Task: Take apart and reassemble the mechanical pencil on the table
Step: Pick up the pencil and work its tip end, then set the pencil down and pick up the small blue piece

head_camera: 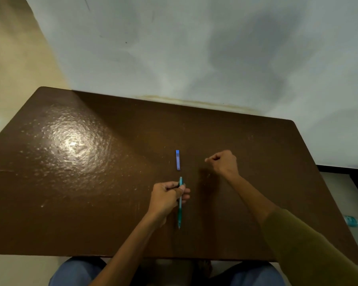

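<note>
A teal mechanical pencil (180,211) is gripped in my left hand (166,196) near its upper end, with the tip pointing toward me above the brown table (91,203). A small blue rectangular case (177,159) lies flat on the table just beyond the pencil. My right hand (222,162) hovers to the right of the case with its fingers curled closed; whether something tiny is pinched in it I cannot tell.
The table butts against a pale wall at the far side. My knees in blue trousers (77,273) show below the near edge. A plastic bottle (351,220) lies on the floor to the right.
</note>
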